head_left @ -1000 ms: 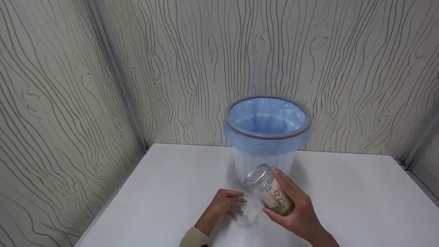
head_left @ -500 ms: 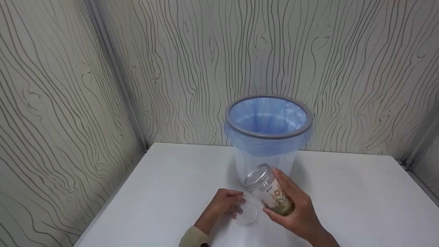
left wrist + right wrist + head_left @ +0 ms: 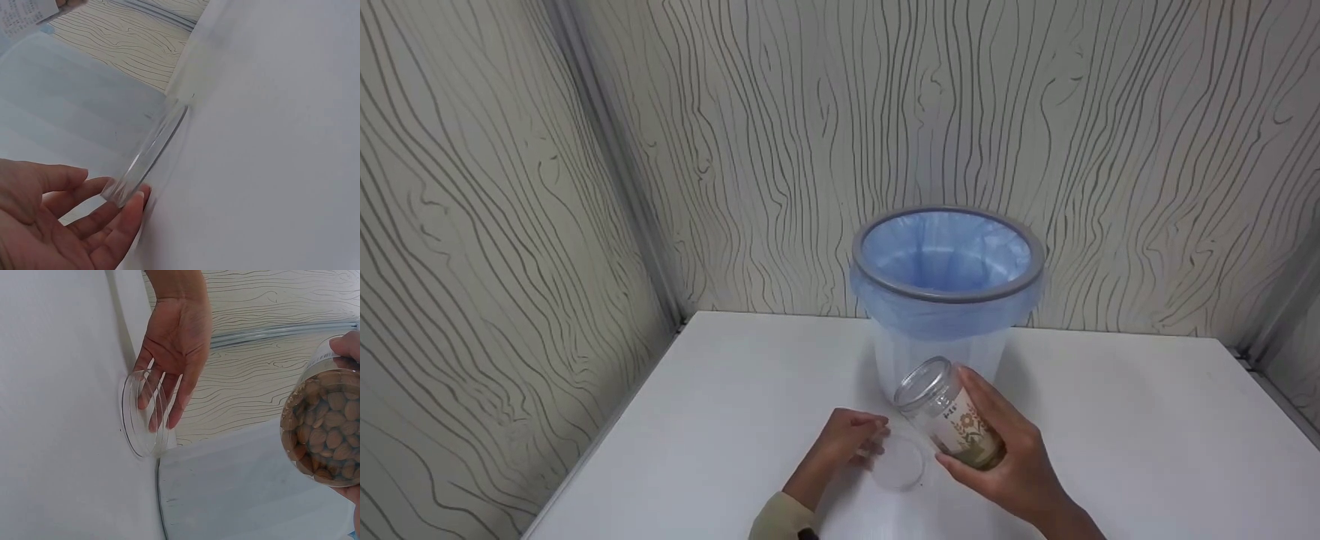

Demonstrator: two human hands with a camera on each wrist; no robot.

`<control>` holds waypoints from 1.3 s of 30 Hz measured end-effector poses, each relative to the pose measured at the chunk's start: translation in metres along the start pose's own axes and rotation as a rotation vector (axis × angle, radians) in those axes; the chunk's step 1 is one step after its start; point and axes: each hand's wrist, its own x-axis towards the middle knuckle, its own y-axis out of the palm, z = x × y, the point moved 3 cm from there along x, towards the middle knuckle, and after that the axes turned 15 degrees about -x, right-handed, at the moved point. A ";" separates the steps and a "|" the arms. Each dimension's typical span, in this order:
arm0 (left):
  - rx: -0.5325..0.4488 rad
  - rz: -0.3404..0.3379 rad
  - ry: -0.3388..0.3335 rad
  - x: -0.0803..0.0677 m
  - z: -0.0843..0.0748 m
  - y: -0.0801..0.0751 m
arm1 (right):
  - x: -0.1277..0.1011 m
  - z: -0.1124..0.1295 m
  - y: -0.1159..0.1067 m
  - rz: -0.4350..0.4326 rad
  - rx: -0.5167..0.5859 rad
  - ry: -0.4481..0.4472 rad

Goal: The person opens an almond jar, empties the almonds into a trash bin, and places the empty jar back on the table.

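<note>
On the white table (image 3: 720,420), toward its left, the left hand (image 3: 840,446) lies with relaxed, straight fingers touching a clear lid (image 3: 897,466) resting flat. Just right, the right hand (image 3: 1005,465) grips a tilted clear jar (image 3: 952,420) of almonds; its floral label's writing is too small to read. Behind stands a blue-lined bin (image 3: 947,289).

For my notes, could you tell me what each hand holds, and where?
Right hand grips the jar around its lower body; left hand only touches the lid.
</note>
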 end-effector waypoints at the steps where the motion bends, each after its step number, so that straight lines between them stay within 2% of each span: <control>1: 0.005 -0.007 0.001 0.000 -0.001 0.000 | 0.000 0.000 0.000 0.000 0.001 0.003; 15: 0.057 -0.031 0.055 -0.001 -0.006 -0.004 | 0.000 -0.001 0.000 0.003 -0.013 -0.009; 32: 0.113 -0.045 0.030 0.001 -0.009 -0.009 | 0.001 -0.002 0.003 0.003 -0.007 0.003; 39: 0.115 -0.057 0.049 0.002 -0.011 -0.010 | -0.001 -0.003 0.001 0.006 -0.012 0.000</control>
